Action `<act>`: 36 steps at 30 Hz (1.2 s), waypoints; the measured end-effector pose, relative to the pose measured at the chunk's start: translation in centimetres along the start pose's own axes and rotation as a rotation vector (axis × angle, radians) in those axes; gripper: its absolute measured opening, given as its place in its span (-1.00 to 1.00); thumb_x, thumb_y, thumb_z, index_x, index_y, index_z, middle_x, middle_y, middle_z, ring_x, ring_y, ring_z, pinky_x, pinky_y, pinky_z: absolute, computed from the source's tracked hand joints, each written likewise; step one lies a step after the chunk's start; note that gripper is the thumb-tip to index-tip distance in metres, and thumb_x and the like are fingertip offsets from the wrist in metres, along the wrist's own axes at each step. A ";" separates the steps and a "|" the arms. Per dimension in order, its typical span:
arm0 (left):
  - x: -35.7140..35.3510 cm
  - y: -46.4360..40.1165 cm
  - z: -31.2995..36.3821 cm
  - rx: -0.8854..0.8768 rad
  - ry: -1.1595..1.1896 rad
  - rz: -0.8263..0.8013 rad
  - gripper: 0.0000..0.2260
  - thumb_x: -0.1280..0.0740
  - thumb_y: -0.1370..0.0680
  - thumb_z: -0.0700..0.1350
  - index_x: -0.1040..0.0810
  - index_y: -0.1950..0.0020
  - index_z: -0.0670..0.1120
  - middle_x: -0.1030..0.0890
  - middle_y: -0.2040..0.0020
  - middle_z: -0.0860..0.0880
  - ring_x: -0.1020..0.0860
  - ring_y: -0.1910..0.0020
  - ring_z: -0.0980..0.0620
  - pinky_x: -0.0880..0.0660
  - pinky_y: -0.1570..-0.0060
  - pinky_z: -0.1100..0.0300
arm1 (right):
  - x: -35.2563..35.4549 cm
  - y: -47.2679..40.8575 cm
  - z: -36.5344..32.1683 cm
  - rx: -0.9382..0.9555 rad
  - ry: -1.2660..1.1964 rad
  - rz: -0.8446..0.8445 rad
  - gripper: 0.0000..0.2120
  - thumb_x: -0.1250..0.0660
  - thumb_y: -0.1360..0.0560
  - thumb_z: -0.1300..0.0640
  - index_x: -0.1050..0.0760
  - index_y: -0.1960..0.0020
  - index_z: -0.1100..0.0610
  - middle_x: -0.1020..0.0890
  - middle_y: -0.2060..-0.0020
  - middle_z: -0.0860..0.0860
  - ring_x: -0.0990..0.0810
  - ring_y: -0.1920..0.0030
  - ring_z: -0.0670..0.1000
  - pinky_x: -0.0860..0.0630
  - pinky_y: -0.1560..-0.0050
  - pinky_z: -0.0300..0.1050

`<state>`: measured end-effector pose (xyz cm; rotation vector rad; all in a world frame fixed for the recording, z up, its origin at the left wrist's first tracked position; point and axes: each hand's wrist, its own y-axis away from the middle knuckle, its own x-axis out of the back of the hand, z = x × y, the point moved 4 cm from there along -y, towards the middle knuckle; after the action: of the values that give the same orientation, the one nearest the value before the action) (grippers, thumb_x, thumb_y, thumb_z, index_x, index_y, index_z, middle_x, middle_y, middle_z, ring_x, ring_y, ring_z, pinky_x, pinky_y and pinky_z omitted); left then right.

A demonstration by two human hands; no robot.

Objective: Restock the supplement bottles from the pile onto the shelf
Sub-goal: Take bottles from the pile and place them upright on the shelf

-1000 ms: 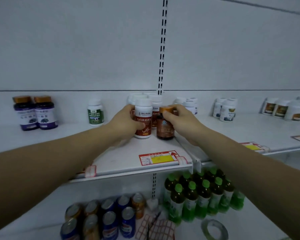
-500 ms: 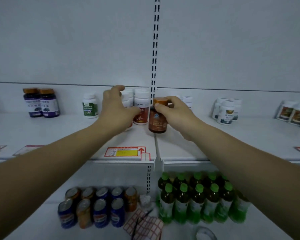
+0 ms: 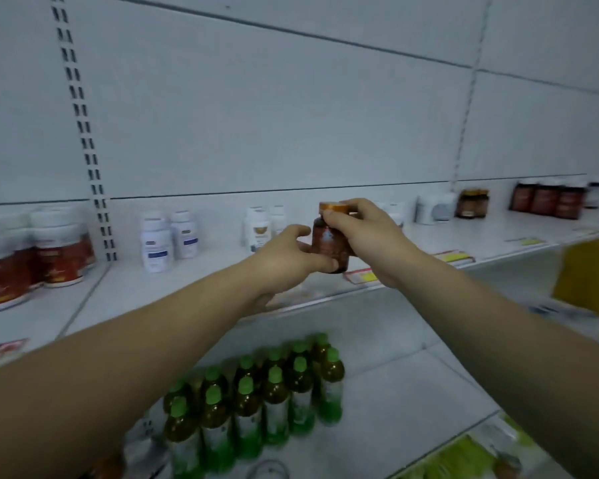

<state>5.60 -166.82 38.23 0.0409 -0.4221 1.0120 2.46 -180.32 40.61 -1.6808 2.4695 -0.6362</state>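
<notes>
A brown supplement bottle (image 3: 329,243) with an orange cap is held up in front of the white shelf (image 3: 201,281). My right hand (image 3: 363,233) grips it round the cap and upper body. My left hand (image 3: 287,261) holds its lower part, thumb under the base and fingers curled toward its side. On the shelf stand white bottles with red labels (image 3: 57,250) at far left, white bottles with blue labels (image 3: 168,238) beside them, and more white bottles (image 3: 261,226) behind my left hand.
Dark bottles (image 3: 547,198) and a brown jar (image 3: 472,203) stand far right on the same shelf. Green-capped drink bottles (image 3: 256,399) crowd the lower shelf. A yellow object (image 3: 588,278) sits at the right edge. Price tags (image 3: 360,276) line the shelf front.
The view has swung right along the shelf. My right hand carried the brown bottle off the shelf to the right, and my left hand left the red-labelled bottle and now holds the brown one's base.
</notes>
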 end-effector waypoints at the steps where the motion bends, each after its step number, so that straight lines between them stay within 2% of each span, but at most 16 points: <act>1: -3.1 -1.2 0.7 -0.021 0.022 -0.031 -0.40 -0.47 -0.40 -0.16 -0.29 -0.38 -0.05 -0.61 -0.02 0.02 -0.57 0.04 0.11 -0.46 0.05 0.16 | 3.1 0.0 0.8 0.000 -0.001 0.018 -0.85 -0.39 -0.46 0.02 -0.47 0.01 -0.02 -0.64 0.02 0.01 -0.65 0.03 0.00 -0.59 0.00 -0.04; 3: -9.4 -3.7 2.1 -0.057 0.057 -0.082 -0.47 -0.46 -0.40 -0.19 -0.34 -0.30 -0.02 -0.62 0.08 0.05 -0.60 0.18 0.18 -0.47 0.16 0.21 | 9.6 -0.2 2.3 0.004 0.017 0.059 -0.85 -0.40 -0.44 0.02 -0.50 0.02 0.00 -0.66 0.08 -0.02 -0.67 0.09 -0.05 -0.61 0.06 -0.10; 5: -15.7 -6.1 3.8 -0.071 0.083 -0.132 -0.49 -0.48 -0.38 -0.17 -0.37 -0.26 0.02 -0.63 0.11 0.06 -0.60 0.24 0.22 -0.46 0.21 0.23 | 16.2 -0.4 3.8 -0.013 0.058 0.105 -0.83 -0.41 -0.42 -0.01 -0.52 0.03 -0.01 -0.66 0.09 -0.03 -0.67 0.11 -0.04 -0.61 0.06 -0.07; 8: -24.1 -9.7 6.4 -0.062 0.097 -0.198 -0.35 -0.51 -0.26 -0.06 -0.35 -0.29 0.01 -0.63 0.06 0.04 -0.61 0.09 0.10 -0.52 0.05 0.12 | 25.4 -0.9 5.9 -0.058 0.108 0.143 -0.77 -0.40 -0.40 -0.04 -0.52 -0.03 -0.02 -0.66 0.07 -0.02 -0.67 0.10 -0.03 -0.61 0.02 -0.03; 10: -28.8 -12.1 8.0 -0.067 0.104 -0.247 -0.29 -0.49 -0.23 -0.03 -0.32 -0.33 -0.01 -0.62 0.02 0.02 -0.60 0.03 0.05 -0.51 0.01 0.09 | 30.6 -1.4 6.9 -0.074 0.149 0.177 -0.79 -0.40 -0.41 -0.05 -0.52 -0.01 -0.04 -0.65 0.08 -0.04 -0.66 0.11 -0.06 -0.60 0.10 -0.10; 14: -36.5 -17.4 10.3 -0.092 0.063 -0.316 -0.40 -0.49 -0.36 -0.11 -0.31 -0.33 -0.04 -0.60 0.00 -0.02 -0.59 -0.01 0.00 -0.49 -0.01 0.08 | 39.0 -3.5 9.0 -0.094 0.170 0.259 -0.89 -0.39 -0.44 -0.04 -0.51 0.06 -0.08 -0.62 0.13 -0.09 -0.62 0.17 -0.13 -0.52 0.27 -0.24; 16: -39.1 -20.2 11.1 -0.122 0.019 -0.337 -0.38 -0.50 -0.33 -0.07 -0.33 -0.33 -0.05 -0.61 -0.02 -0.06 -0.60 -0.01 -0.02 -0.50 0.04 0.10 | 42.0 -5.3 10.3 -0.100 0.176 0.277 -0.90 -0.38 -0.46 -0.04 -0.47 0.11 -0.09 -0.60 0.15 -0.10 -0.61 0.17 -0.12 -0.51 0.30 -0.24; 19: -41.2 -25.0 11.5 -0.143 -0.058 -0.305 -0.31 -0.49 -0.33 -0.05 -0.29 -0.40 -0.07 -0.61 -0.06 -0.06 -0.59 -0.02 -0.03 -0.49 -0.02 0.07 | 45.2 -9.1 12.8 -0.113 0.154 0.272 -0.87 -0.38 -0.47 -0.03 -0.49 0.03 -0.06 -0.61 0.09 -0.04 -0.62 0.11 -0.06 -0.58 0.18 -0.14; 22: -41.8 -30.2 10.9 -0.144 -0.232 -0.234 -0.31 -0.44 -0.42 0.00 -0.22 -0.47 -0.05 -0.49 -0.25 -0.07 -0.49 -0.12 -0.01 -0.41 -0.04 0.12 | 47.1 -13.8 15.4 -0.113 0.138 0.230 -0.78 -0.38 -0.47 -0.02 -0.49 -0.07 0.03 -0.62 0.02 0.01 -0.63 0.04 -0.01 -0.61 0.03 -0.03; 26: -42.1 -36.8 9.4 -0.120 -0.709 -0.205 -0.33 -0.29 -0.49 0.22 -0.20 -0.49 -0.07 -0.32 -0.44 -0.08 -0.36 -0.33 -0.05 -0.29 -0.13 0.20 | 48.9 -20.7 18.7 -0.104 0.157 0.186 -0.80 -0.38 -0.48 -0.02 -0.47 -0.04 0.01 -0.59 0.02 -0.01 -0.60 0.02 -0.02 -0.59 0.00 -0.02; 29: -42.6 -40.6 8.1 -0.026 -0.986 -0.205 -0.27 -0.09 -0.50 0.37 -0.12 -0.52 -0.04 -0.19 -0.51 -0.10 -0.21 -0.45 -0.12 -0.19 -0.37 0.01 | 49.8 -25.2 21.3 -0.119 0.197 0.120 -0.83 -0.39 -0.48 0.01 -0.46 -0.02 -0.01 -0.58 0.01 -0.05 -0.58 0.00 -0.03 -0.56 -0.05 -0.04; 33: -43.8 -43.4 6.6 0.099 -1.128 -0.299 -0.24 0.14 -0.46 0.45 0.08 -0.55 0.07 0.08 -0.56 -0.12 0.11 -0.51 -0.19 0.11 -0.42 -0.16 | 50.6 -29.4 24.2 -0.114 0.185 0.020 -0.87 -0.35 -0.52 0.04 -0.39 0.06 -0.09 -0.52 0.09 -0.14 -0.54 0.04 -0.11 -0.50 0.05 -0.17; 36: -44.8 -44.4 5.6 0.177 -1.117 -0.354 -0.25 0.16 -0.46 0.45 0.13 -0.54 0.08 0.13 -0.56 -0.09 0.18 -0.51 -0.19 0.15 -0.42 -0.16 | 50.8 -31.7 25.4 -0.062 0.214 -0.086 -0.87 -0.32 -0.54 0.04 -0.37 0.07 -0.11 -0.49 0.13 -0.21 -0.49 0.14 -0.24 -0.40 0.22 -0.34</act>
<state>20.10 -228.33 34.33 0.8394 -1.2836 0.5909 17.75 -243.52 37.72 -1.8401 2.5958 -0.7961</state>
